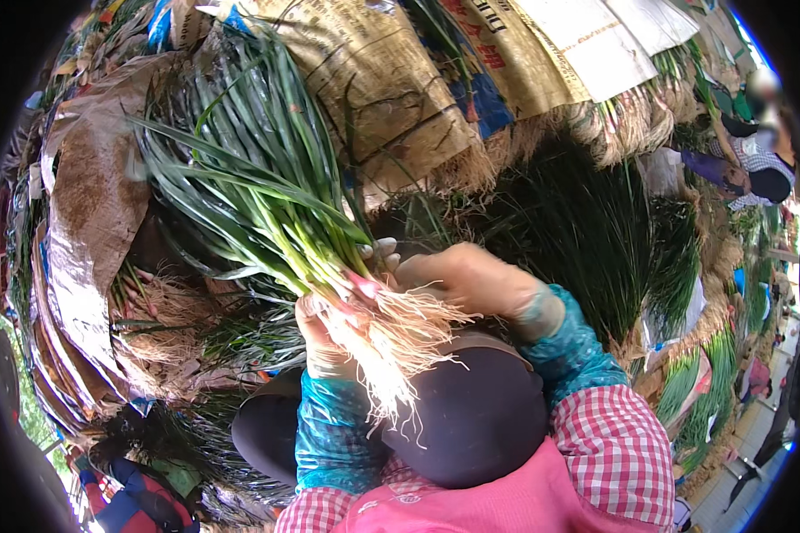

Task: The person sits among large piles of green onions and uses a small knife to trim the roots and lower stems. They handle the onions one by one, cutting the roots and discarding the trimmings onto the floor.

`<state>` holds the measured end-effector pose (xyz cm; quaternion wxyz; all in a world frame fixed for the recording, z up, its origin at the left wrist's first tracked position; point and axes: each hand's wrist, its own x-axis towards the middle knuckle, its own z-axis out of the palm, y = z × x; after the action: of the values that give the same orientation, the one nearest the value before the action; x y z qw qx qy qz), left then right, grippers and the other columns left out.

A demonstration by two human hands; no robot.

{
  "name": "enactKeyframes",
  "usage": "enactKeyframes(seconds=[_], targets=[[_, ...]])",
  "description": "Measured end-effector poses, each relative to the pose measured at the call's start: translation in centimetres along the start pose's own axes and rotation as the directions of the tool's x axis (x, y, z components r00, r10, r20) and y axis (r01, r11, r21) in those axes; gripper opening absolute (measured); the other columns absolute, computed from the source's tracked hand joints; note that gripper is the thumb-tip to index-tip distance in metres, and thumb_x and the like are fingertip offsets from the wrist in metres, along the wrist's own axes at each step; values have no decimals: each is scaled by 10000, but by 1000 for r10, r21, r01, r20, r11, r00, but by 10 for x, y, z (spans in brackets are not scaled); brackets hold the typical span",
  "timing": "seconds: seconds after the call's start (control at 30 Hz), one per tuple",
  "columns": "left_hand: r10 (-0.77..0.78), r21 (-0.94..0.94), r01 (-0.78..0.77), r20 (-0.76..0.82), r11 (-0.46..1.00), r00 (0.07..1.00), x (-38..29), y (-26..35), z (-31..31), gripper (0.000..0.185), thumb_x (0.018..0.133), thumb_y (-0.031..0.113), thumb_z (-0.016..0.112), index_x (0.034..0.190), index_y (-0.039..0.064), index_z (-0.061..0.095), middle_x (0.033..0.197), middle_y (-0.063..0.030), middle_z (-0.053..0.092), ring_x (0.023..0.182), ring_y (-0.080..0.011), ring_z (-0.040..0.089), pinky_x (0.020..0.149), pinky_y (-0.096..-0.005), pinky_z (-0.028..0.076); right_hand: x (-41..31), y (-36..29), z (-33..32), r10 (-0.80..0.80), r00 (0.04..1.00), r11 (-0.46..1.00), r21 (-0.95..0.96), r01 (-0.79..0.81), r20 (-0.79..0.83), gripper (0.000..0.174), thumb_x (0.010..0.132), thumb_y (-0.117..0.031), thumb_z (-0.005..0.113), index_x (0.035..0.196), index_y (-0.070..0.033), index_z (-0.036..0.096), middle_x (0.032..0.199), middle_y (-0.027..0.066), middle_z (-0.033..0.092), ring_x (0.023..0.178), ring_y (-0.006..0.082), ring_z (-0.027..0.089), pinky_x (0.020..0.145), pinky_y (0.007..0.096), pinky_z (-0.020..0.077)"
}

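A bunch of green onions (287, 233), with long green leaves, pinkish bases and pale stringy roots (400, 340), lies aslant above my lap. My left hand (320, 336) holds it from the near left side, around the lower stems. At the opposite side, my right hand (467, 280) is blurred and has its fingers curled against the stem bases. Some right fingers are hidden behind the stems, so a firm grip there is unclear. The roots hang over my dark-clad knee (480, 406). Beyond the bunch, its leaves merge with more dark green leaves (253, 100).
Printed sacks (373, 86) and white sheets (593, 46) cover rooted onion bundles ahead. A dirt-stained sack (93, 180) lies at left. More leafy bundles (573, 233) are on the right. Other people (750, 163) are at the far right, and one (133, 500) at lower left.
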<state>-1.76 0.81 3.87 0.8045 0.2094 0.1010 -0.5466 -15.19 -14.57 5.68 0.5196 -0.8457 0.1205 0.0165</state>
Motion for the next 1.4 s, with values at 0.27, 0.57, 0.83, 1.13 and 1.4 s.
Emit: enactKeyframes(seconds=[0.27,0.57,0.83,1.13,1.4], targets=[[28,-4,-28,235,1000,972,5,13,-58,461,764,290,635,999,-105,613,941,-336,649,884,-418,662,811,-438,554,43,-4,-7,-233,966,917,-357,180,-113,231,870,-255,694,993,-86,597,649,126,587,518,288,593,505,382,463],[16,-174,6,125,985,992,-4,11,-46,585,763,344,635,1162,-77,557,1027,-332,642,894,-419,652,865,-492,528,46,2,-14,43,925,977,210,41,-377,260,976,-277,589,1041,-25,586,812,54,650,620,77,582,542,260,472],[-18,287,38,-74,957,997,-8,23,-29,530,762,334,638,1054,-107,596,945,-282,668,724,-280,657,670,-349,558,41,10,-17,-210,914,959,-255,123,-346,326,921,-396,607,794,-96,615,657,126,614,591,325,623,504,378,475],[-126,141,126,-7,982,992,1,18,-30,524,751,295,617,1055,-131,584,971,-285,667,746,-298,667,693,-367,565,62,-11,5,-238,902,898,-436,63,-360,140,848,-199,659,901,-76,622,648,135,602,583,349,613,498,413,482],[128,-428,-37,185,903,974,-3,5,-72,603,864,383,616,1322,12,484,1198,-236,600,1054,-390,579,916,-518,490,41,-10,17,-226,777,953,33,302,-588,211,900,-168,675,920,34,617,734,99,616,604,164,583,552,282,469]])
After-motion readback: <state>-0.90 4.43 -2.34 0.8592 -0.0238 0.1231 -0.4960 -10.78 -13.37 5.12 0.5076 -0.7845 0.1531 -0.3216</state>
